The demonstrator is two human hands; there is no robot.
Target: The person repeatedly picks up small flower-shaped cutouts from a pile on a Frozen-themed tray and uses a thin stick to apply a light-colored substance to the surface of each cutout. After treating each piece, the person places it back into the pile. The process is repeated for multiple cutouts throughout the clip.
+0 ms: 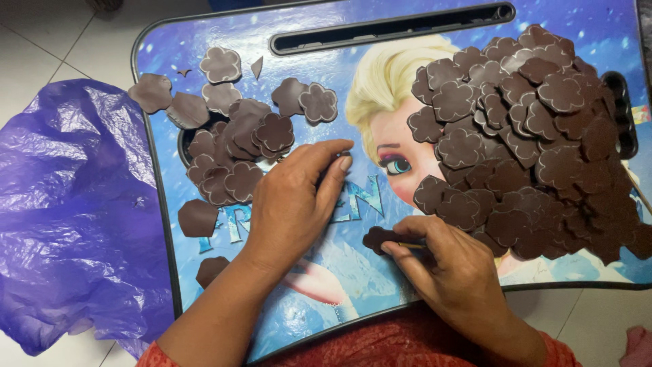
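My left hand (293, 204) rests palm down on a blue printed lap tray (353, 285), fingers together and stretched toward its middle, just right of a small heap of brown flower-shaped foam cutouts (234, 146). My right hand (451, 268) sits near the tray's front edge, pinching a thin stick-like tool against a single brown cutout (377, 238). A large pile of the same brown flower pieces (530, 136) covers the right half of the tray, just above that hand.
A crumpled purple plastic bag (68, 211) lies on the white tiled floor (41, 41) to the left. The tray has a dark slot (390, 28) along its far edge. Loose cutouts (197, 217) lie at the tray's left rim. Red clothing (401, 343) shows below.
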